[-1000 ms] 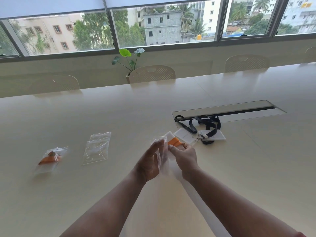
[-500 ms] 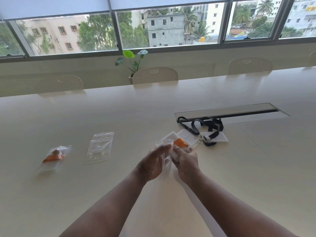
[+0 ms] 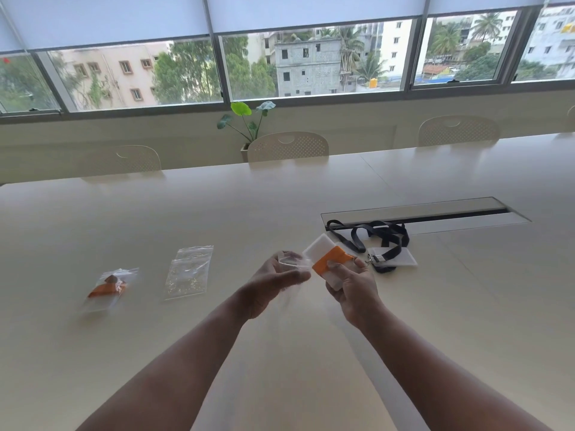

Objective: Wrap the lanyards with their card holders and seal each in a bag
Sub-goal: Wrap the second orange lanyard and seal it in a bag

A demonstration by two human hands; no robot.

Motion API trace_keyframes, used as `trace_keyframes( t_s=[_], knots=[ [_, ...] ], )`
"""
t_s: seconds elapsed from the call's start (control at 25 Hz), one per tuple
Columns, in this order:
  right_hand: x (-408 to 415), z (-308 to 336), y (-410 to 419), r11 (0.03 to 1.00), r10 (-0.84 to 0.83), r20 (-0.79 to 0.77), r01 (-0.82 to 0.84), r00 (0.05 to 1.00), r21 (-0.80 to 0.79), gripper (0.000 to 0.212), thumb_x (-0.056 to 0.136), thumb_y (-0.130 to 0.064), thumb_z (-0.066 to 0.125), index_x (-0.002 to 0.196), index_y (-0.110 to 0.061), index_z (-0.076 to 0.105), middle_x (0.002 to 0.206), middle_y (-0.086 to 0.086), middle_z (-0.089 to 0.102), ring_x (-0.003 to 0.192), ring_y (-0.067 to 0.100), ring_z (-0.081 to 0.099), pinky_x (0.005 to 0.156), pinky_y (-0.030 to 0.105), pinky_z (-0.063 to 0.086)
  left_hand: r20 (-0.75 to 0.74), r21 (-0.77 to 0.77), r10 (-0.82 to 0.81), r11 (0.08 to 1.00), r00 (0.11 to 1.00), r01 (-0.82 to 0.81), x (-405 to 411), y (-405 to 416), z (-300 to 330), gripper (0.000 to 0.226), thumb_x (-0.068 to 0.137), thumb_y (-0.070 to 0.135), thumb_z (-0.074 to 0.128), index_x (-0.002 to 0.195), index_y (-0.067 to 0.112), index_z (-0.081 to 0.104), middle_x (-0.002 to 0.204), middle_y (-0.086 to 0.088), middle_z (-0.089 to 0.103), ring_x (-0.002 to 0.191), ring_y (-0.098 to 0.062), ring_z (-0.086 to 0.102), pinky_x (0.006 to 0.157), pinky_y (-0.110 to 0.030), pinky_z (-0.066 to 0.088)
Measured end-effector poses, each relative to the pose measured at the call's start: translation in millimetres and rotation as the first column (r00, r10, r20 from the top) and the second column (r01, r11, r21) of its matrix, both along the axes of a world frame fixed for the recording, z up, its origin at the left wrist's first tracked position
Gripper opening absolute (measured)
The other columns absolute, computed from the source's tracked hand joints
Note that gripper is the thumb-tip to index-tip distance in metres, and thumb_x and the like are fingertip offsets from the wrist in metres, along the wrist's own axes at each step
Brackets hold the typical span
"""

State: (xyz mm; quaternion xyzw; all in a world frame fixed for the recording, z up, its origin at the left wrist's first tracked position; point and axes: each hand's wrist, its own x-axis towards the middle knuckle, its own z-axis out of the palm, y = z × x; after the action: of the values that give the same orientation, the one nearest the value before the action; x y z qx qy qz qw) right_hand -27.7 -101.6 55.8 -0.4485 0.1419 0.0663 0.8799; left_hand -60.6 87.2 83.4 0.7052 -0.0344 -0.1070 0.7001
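Note:
Above the table's middle, my right hand (image 3: 351,284) grips a white card holder wound with an orange lanyard (image 3: 329,259). Just left of it my left hand (image 3: 273,281) pinches a clear plastic bag (image 3: 291,263), its mouth turned toward the holder. A small gap separates bag and holder. A black lanyard (image 3: 373,236) with its card holder (image 3: 401,258) lies on the table behind my right hand. To the left lie an empty clear bag (image 3: 188,273) and a bag that holds an orange lanyard bundle (image 3: 109,287).
The pale table (image 3: 280,206) has a long cable slot (image 3: 420,211) just behind the black lanyard. Cream chairs (image 3: 287,147) line the far side, with a potted plant (image 3: 245,122) and windows beyond.
My hands have drawn apart. The orange-wrapped holder, close against the bag before, now stands clear to its right. The camera has tilted up a little.

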Motion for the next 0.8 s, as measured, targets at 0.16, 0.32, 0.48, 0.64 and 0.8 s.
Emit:
trace_keyframes(
  t_s=[0.16,0.32,0.48,0.64,0.8],
  knots=[
    [1,13,-9,0.997,0.062,0.052,-0.060,0.997,-0.041,0.042,0.084,0.000,0.075,0.113,-0.024,0.056,0.115,0.011,0.063,0.092,0.027,0.065,0.067,0.034,0.054,0.101,0.334,-0.008,0.942,0.995,-0.026,-3,9,6,0.067,0.065,0.027,0.087,0.121,0.018,0.050,0.115,-0.019,0.062,0.093,-0.027,0.063,0.088,-0.044,0.055],
    [2,27,-19,0.969,0.188,0.088,-0.170,0.978,-0.179,0.037,0.084,0.001,0.068,0.110,-0.024,0.058,0.109,0.012,0.061,0.086,0.027,0.063,0.061,0.032,0.050,0.224,0.704,-0.055,0.699,0.973,-0.123,-7,15,8,0.078,0.055,0.051,0.082,0.120,0.028,0.045,0.111,-0.002,0.055,0.106,-0.025,0.053,0.098,-0.046,0.050],
    [-2,38,-27,0.880,0.356,0.067,-0.311,0.932,-0.358,0.037,0.080,0.001,0.069,0.108,-0.021,0.061,0.103,0.013,0.060,0.077,0.026,0.060,0.054,0.029,0.046,0.253,0.829,-0.143,0.542,0.957,-0.138,-13,19,10,0.081,0.052,0.067,0.074,0.116,0.036,0.036,0.107,0.010,0.049,0.103,-0.017,0.047,0.096,-0.037,0.043],
    [-9,43,-30,0.752,0.502,0.013,-0.430,0.865,-0.500,0.050,0.060,-0.012,0.073,0.108,-0.021,0.063,0.102,0.012,0.060,0.079,0.028,0.058,0.054,0.029,0.045,0.262,0.878,-0.215,0.458,0.941,-0.140,-17,16,9,0.085,0.055,0.069,0.075,0.121,0.035,0.034,0.108,0.012,0.046,0.103,-0.016,0.044,0.090,-0.032,0.035],
    [-14,48,-30,0.656,0.562,-0.035,-0.472,0.826,-0.589,0.050,0.064,-0.011,0.075,0.112,-0.021,0.063,0.105,0.011,0.061,0.085,0.028,0.060,0.057,0.029,0.047,0.251,0.913,-0.297,0.389,0.921,-0.124,-21,11,9,0.085,0.058,0.068,0.075,0.123,0.036,0.031,0.108,0.012,0.045,0.103,-0.015,0.043,0.093,-0.032,0.034]
  ],
)
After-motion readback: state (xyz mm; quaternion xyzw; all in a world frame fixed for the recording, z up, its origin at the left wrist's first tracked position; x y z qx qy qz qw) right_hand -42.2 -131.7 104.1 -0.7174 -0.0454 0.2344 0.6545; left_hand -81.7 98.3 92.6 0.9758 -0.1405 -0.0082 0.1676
